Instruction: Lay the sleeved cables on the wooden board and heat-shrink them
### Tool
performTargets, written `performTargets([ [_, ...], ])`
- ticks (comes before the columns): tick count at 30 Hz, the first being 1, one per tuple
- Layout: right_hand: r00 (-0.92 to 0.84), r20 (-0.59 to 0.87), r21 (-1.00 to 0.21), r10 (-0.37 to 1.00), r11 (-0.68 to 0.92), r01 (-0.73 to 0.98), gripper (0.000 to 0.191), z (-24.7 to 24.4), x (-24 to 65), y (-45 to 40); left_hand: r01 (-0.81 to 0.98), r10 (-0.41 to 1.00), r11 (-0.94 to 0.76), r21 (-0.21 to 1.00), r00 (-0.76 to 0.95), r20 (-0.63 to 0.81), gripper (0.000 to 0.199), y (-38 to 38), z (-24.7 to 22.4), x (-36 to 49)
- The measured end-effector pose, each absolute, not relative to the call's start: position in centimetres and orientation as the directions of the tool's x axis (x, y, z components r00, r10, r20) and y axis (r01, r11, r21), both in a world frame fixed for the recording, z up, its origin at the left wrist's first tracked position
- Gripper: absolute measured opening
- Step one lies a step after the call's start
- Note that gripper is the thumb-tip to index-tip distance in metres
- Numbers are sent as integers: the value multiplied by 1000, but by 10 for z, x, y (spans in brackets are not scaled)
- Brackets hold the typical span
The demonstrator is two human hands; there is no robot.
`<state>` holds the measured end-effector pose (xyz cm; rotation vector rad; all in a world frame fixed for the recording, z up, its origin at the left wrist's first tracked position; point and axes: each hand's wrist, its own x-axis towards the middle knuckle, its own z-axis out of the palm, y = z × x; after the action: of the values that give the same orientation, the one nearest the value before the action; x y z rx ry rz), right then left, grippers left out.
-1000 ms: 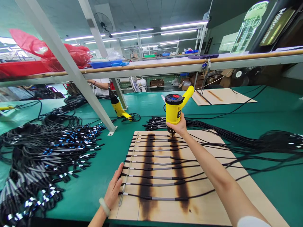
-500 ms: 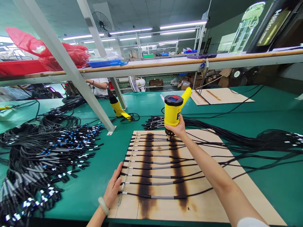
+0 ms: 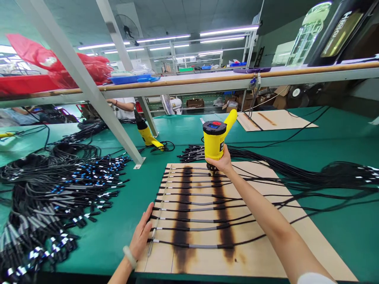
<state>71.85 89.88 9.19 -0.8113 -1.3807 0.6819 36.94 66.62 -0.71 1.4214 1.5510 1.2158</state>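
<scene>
Well, the yellow heat gun point(image 3: 214, 136) points nozzle-down, held in the right hand point(image 3: 220, 161), which is closed firmly around its lower body. Its tip sits just above the farthest black cables point(image 3: 201, 246), at the top of the right-hand scorch band. These cables lie side by side across a plywood board point(image 3: 260, 260), evenly spaced, so that their grey sleeved sections line up across two burnt stripes. That layout keeps every cable within the nozzle's reach along one line. The left hand point(image 3: 141, 236) lies open and flat, fingers spread, at the board's left edge beside the cable ends, and a pale bangle point(image 3: 129, 257) circles that wrist. Whether it is pressing on them cannot be told. Left of that hand, bundled cables point(image 3: 44, 189) heap on the green counter point(image 3: 112, 240). Farther ahead, a co-worker's arm point(image 3: 121, 105) reaches beyond a second heat gun point(image 3: 148, 136).
</scene>
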Motion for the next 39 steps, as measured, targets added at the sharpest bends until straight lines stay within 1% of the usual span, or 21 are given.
performTargets([
  [3, 153, 550, -835, 821, 544, 84, 82, 93, 725, 901, 331, 982, -45, 942, -157, 102, 69, 667, -10, 368],
  [6, 185, 544, -839, 819, 532, 113, 80, 95, 731, 904, 330, 982, -47, 943, -160, 105, 69, 667, -11, 367],
  [17, 196, 513, -858, 836, 506, 89, 79, 94, 734, 904, 345, 985, -51, 937, -137, 104, 67, 667, -12, 364],
  [21, 216, 503, -864, 837, 488, 121, 81, 93, 735, 905, 347, 985, -50, 936, -137, 104, 65, 667, -12, 364],
  [28, 210, 494, -869, 844, 487, 89, 80, 95, 733, 907, 350, 983, -56, 935, -143, 113, 65, 666, -10, 366],
  [39, 239, 486, -874, 841, 471, 120, 80, 99, 736, 907, 360, 984, -30, 932, -153, 91, 71, 666, -3, 370],
])
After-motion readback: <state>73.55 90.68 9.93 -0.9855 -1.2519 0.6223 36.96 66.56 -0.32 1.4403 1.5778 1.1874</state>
